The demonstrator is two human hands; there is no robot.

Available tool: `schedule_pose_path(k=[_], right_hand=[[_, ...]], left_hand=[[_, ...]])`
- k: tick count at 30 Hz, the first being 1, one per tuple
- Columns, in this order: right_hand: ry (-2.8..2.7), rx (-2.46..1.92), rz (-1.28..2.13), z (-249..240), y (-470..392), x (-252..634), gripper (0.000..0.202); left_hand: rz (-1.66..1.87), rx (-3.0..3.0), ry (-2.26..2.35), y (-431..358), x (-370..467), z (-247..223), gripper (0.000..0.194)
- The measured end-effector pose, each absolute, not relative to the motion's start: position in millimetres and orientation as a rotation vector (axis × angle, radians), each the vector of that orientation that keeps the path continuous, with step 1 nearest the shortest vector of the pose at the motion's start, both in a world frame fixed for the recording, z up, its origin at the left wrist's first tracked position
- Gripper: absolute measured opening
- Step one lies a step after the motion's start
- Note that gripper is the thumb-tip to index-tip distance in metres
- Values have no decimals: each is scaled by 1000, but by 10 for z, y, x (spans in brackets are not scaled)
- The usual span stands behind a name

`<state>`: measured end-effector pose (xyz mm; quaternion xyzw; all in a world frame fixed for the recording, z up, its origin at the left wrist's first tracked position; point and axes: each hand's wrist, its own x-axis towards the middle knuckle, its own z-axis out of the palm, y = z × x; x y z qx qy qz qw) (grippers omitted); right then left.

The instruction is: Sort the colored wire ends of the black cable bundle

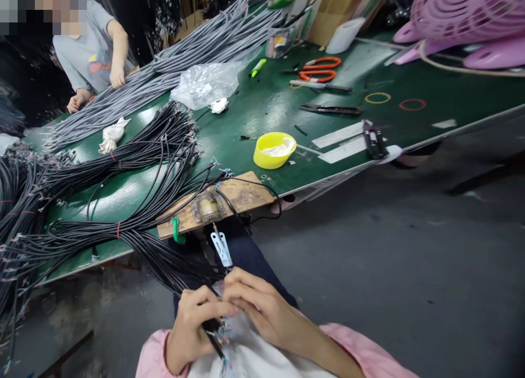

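My left hand (192, 326) grips a black cable (213, 334) over my lap; its stripped end shows several coloured wires. My right hand (256, 304) pinches those wires with its fingertips, right beside the left hand, and a small pair of metal snips (221, 248) sticks up from between its fingers. A thick bundle of black cables (135, 203) runs from the green table (451, 93) down to my lap. A wooden block (241, 195) with a metal fixture sits at the table edge just above my hands.
A yellow bowl (274, 150), orange-handled pliers (320, 69), a plastic bag (207, 82) and tape strips lie on the table. Grey cables (172, 66) stretch across the far side, where another person (92, 55) handles them. A purple fan (463, 17) stands at top right.
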<state>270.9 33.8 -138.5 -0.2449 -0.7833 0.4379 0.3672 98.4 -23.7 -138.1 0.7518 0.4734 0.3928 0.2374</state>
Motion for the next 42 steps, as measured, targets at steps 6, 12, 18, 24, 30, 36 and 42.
schedule_pose_path(k=[6,12,18,24,30,36,42], right_hand=[[-2198,-719,736,-1337,320,2726,28],[-2102,-738,752,-1467,341,2701,27],[-1929,-592,892,-1482,398,2694,18],[-1883,-508,835,-1462,398,2625,21],[-2038,-543,631,-1436,424,2609,21],[-1953,-734,674,-1474,430,2686,19],[-1897,-620,645,-1544,410,2736,18]], left_hand=[[1061,1849,1469,-274,1014,-1398,30],[1101,1637,1368,-176,1044,-1373,6],[1159,1635,1356,-106,1025,-1323,17],[1104,1643,1352,-110,983,-1358,24],[1138,1588,1283,-56,980,-1395,21],[1162,1606,1322,-15,1027,-1368,26],[1096,1610,1307,-13,1023,-1344,32]])
